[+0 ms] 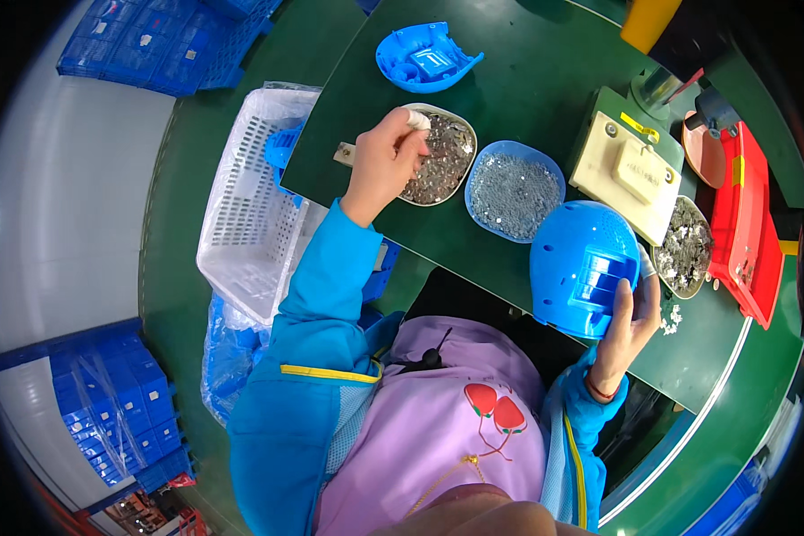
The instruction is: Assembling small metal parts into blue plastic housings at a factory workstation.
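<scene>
My left hand [386, 165] reaches over the left rim of a pale bowl of small metal parts [447, 161]. Its fingers are pinched together, a white wrap on one fingertip; whatever sits between them is too small to make out. On the other side, my right hand [632, 326] grips the edge of a rounded blue plastic housing [573, 259], its outer face with a rectangular opening turned up. The housing is tilted above the front of the green table, close to a blue bowl of small grey pieces [515, 189].
Another blue housing half [424, 61] lies open side up at the table's far edge. Right of the bowls stand a cream fixture [630, 165], a bowl of silvery parts [683, 250] and a red bin [746, 223]. A white basket [246, 205] is beside the table at left.
</scene>
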{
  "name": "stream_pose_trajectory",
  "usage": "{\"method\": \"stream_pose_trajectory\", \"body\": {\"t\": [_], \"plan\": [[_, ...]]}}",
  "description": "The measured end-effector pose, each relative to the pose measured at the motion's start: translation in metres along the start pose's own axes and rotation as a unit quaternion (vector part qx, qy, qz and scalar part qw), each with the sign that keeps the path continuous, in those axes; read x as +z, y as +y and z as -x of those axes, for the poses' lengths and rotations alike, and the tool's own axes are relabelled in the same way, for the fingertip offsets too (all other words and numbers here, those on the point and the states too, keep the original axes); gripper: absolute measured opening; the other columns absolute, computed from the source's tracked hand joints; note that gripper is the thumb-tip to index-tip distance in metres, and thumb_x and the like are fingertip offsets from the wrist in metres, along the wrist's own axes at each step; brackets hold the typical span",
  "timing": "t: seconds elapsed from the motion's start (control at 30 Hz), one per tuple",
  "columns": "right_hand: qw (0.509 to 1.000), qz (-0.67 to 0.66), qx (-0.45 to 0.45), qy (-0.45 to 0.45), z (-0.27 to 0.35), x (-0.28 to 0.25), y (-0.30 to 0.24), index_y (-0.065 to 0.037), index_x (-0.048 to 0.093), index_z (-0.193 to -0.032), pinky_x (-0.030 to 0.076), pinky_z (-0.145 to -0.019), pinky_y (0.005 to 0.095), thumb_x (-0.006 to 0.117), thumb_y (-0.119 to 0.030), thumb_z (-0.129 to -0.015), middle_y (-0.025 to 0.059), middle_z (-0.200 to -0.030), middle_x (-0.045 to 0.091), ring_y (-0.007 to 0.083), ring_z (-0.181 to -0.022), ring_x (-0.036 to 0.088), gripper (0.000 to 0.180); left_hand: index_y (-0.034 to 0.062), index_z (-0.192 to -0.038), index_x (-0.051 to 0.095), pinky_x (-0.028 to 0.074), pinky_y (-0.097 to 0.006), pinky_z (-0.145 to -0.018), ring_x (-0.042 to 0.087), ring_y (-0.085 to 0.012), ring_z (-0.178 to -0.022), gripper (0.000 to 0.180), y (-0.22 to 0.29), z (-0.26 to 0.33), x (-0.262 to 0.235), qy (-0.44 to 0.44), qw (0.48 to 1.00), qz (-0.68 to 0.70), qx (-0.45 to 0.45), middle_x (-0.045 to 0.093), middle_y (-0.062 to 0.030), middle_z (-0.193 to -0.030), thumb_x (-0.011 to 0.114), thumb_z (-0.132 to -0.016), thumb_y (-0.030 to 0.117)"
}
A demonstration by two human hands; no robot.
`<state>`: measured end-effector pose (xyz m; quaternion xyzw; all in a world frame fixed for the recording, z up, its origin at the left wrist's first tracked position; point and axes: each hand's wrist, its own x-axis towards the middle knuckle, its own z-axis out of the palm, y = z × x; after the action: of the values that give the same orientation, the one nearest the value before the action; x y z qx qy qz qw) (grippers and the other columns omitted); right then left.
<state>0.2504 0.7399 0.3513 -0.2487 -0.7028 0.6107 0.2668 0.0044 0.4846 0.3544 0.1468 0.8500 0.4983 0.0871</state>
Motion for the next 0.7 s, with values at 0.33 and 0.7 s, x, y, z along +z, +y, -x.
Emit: {"method": "stream_pose_trajectory", "body": {"t": [0.33,0.7], "plan": [[0.999,0.022,-0.044,0.013,-0.001,0.003,-0.002,0.010,0.050,-0.135,0.048,-0.096,0.0338,0.065,-0.008,-0.092,0.0205,-0.122,0.063,0.0225,-0.109,0.063,0.049,-0.0023,-0.103,0.069,0.061,-0.034,-0.085,0.072,-0.0273,-0.093,0.013,0.005,0.013,0.038,-0.045,0.928,0.368,-0.040,0.071,-0.0179,-0.102,0.062,-0.093,-0.002],[0.960,0.109,-0.195,0.171,-0.009,-0.003,0.000,0.009,0.050,-0.134,0.059,-0.070,0.0284,0.075,-0.004,-0.078,0.0186,-0.116,0.064,0.0212,-0.094,0.067,0.063,-0.0037,-0.107,0.066,0.060,-0.031,-0.078,0.072,-0.0223,-0.087,0.014,0.092,0.083,0.089,-0.208,0.917,0.341,-0.008,0.071,-0.0147,-0.097,0.064,-0.093,-0.002]]}}
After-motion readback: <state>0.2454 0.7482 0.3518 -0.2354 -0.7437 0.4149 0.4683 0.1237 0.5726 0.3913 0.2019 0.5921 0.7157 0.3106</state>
